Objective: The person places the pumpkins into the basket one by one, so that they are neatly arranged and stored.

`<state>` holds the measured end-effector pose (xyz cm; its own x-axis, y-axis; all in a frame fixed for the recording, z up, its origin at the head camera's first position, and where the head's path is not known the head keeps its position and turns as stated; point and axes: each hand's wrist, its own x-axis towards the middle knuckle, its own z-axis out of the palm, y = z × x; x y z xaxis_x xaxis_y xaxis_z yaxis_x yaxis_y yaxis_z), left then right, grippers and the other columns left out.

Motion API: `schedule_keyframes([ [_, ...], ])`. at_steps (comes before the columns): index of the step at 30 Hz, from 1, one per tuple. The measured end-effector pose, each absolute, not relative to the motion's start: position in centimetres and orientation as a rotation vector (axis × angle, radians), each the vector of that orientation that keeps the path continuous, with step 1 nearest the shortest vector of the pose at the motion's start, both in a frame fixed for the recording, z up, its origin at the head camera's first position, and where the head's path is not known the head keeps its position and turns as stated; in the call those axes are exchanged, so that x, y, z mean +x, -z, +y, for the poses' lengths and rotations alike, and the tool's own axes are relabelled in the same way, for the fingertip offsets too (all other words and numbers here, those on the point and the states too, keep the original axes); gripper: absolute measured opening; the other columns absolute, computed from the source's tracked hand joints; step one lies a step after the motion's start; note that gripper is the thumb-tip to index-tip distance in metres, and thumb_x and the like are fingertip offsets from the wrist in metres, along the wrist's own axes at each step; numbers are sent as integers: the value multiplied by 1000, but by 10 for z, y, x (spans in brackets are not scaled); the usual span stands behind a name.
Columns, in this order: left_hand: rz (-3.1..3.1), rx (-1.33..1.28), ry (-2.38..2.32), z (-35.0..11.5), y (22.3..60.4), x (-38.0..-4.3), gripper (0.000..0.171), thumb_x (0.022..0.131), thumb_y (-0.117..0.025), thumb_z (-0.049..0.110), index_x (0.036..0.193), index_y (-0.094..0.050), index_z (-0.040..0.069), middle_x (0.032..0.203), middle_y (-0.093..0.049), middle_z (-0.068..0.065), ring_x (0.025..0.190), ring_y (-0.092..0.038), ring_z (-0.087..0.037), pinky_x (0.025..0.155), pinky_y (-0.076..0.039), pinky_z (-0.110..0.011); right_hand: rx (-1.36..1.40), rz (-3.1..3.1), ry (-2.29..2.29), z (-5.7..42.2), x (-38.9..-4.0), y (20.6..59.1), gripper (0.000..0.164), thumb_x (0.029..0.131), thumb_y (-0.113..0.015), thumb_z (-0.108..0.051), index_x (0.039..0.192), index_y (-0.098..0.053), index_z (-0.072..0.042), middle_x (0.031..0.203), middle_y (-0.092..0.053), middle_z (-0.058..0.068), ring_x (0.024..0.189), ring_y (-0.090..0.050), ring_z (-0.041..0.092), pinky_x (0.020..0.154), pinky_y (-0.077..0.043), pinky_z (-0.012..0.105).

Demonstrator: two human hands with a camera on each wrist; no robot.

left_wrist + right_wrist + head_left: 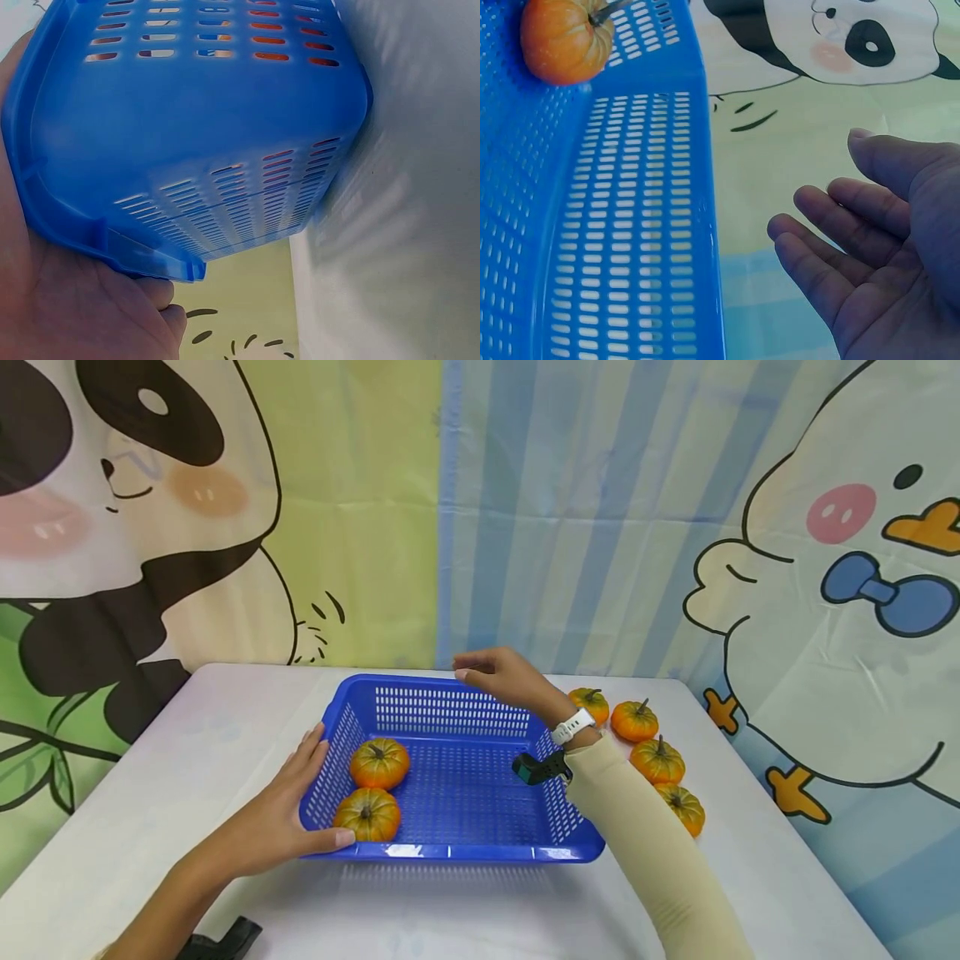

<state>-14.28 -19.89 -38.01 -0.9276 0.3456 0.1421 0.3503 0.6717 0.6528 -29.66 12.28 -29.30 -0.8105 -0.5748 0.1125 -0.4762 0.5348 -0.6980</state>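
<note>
A blue plastic basket [457, 852] with slotted walls stands on the table. My left hand [288, 814] rests against its near left corner, the thumb along the front rim and the fingers extended along the left rim. In the left wrist view, the palm [90, 311] lies against the rim. Two orange pumpkins, a nearer one [367, 816] and a farther one [379, 763], sit inside along the left wall. My right hand [506, 677] is raised over the basket's far rim. In the right wrist view its fingers [817, 281] are loosely bent, with nothing in them.
Several more pumpkins stand in a row right of the basket, including a far one [634, 721] and a near one [681, 808], partly behind the right sleeve [660, 852]. A white cloth covers the table [420, 918]. A cartoon-printed curtain [570, 527] hangs behind.
</note>
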Motion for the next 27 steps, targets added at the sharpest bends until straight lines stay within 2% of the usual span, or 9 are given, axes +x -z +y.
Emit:
schedule_keyframes([
  [15,-2870,-593,1127,-198,379,-142,117,76,-77,48,156,-4,3,162,12,-4,146,4,-40,100,-16,-75,-794,2675,1249,164,-296,296,46,100,-55,-35,138,-56,-10,133,-59,3,120,-56,18,99,-46,40],
  [22,-2868,-593,1126,-198,378,-142,116,76,-77,48,155,-5,3,162,11,-4,146,7,-36,101,-15,-76,-693,2723,1299,182,-296,300,44,99,-56,-37,137,-57,-15,131,-61,1,122,-55,18,101,-44,42],
  [27,-2866,-600,1135,-198,378,-142,116,77,-78,47,155,-5,2,162,12,-4,146,7,-36,101,-15,-75,-690,2777,1350,196,-297,305,43,99,-57,-34,135,-59,-11,127,-63,6,119,-57,22,100,-45,44],
])
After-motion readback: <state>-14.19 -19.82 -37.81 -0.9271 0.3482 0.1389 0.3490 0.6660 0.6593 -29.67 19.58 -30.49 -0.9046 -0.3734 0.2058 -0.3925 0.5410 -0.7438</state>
